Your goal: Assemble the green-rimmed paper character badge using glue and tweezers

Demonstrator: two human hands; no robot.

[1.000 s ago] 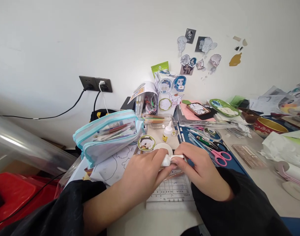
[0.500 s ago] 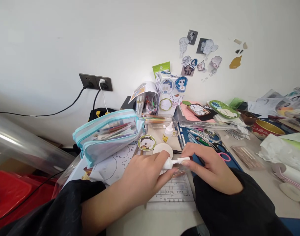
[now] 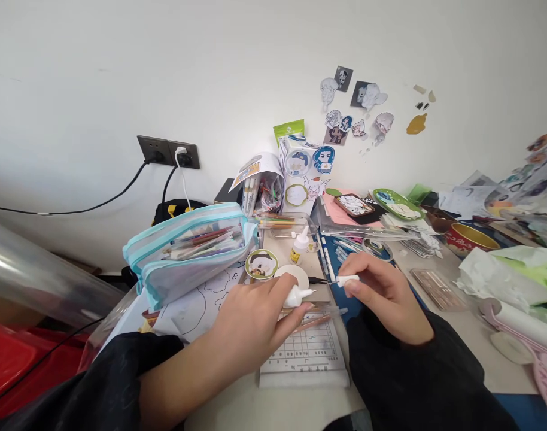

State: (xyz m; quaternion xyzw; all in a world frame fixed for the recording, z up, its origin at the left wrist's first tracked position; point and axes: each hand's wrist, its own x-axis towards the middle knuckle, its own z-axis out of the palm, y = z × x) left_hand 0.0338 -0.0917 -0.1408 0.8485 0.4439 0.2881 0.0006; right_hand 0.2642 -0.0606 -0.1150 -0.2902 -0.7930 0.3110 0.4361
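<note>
My left hand (image 3: 258, 320) is closed around a small white squeeze bottle (image 3: 294, 297), whose thin nozzle points right. Its lower part is hidden by my fingers. In my right hand (image 3: 381, 293), pinched between thumb and fingers, is a white cap (image 3: 347, 280), apart from the nozzle. Just beyond my left hand lies a round white disc (image 3: 295, 275), partly covered. A second small bottle (image 3: 299, 245) with a yellow label stands upright behind it. To its left is a round badge (image 3: 261, 264) with a cartoon figure. Below my hands lies a printed sheet (image 3: 307, 353).
A clear pencil case (image 3: 188, 257) with light-blue trim stands at left, on a drawing. Behind are a sticker-covered box (image 3: 300, 197) and a clear tray (image 3: 280, 226) of pencils. On the right are pens, a red bowl (image 3: 471, 239), a palette (image 3: 437, 288) and crumpled tissue (image 3: 502, 275).
The white cap has come off the bottle's nozzle. My right hand has moved slightly right with it, leaving a gap between cap and nozzle. The whole view has shifted a little.
</note>
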